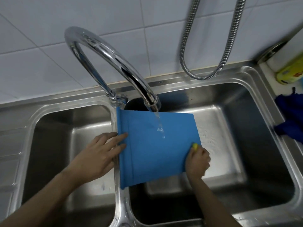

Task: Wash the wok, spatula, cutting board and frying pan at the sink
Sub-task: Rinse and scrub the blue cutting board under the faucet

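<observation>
Only two forearms and two hands show, left hand (98, 154) and right hand (197, 161); nothing else of the person is in the picture. Both arms are bare from the wrist back to the bottom edge of the picture: no sleeves, no cuffs, no gloves. No watch, ring, bracelet or any marking shows on either hand or wrist, nails on the left hand look short and plain, and the right hand is slightly blurred, so its finer detail can't be made out.
</observation>
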### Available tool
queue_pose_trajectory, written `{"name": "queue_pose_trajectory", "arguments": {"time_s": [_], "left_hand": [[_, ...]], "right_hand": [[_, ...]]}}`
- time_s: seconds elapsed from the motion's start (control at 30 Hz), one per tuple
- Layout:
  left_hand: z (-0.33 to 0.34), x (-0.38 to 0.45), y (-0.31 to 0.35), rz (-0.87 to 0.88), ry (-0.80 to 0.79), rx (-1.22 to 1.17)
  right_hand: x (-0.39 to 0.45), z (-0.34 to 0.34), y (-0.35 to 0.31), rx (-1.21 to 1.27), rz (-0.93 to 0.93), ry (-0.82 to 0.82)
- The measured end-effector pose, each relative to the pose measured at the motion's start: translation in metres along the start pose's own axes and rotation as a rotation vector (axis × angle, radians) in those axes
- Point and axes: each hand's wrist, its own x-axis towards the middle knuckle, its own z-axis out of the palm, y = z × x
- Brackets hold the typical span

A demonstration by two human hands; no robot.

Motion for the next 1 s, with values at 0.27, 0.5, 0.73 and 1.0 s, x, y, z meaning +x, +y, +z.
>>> {"name": "queue_pose_trajectory", "arguments": {"time_s": [0.27, 0.5, 0.73, 1.0], "left_hand": [[-0.01, 0.014, -0.009, 0.389, 0.061, 0.451], [-0.066, 0.015, 0.05, 0.475, 0.159, 0.297], [-0.116, 0.069, 0.145, 0.308, 0.268, 0.047], [-0.152, 0.126, 0.224, -0.401, 0.276, -0.268]], "right_hand": [[-0.051, -0.007, -0.043, 0.132, -0.364, -0.042], [-0.057, -0.062, -0.043, 0.186, -0.706, -0.207], [-0.002, -0.182, 0.038, 0.536, -0.207, -0.115], [-0.044, -0.211, 0.052, 0.7, -0.152, -0.106]]}}
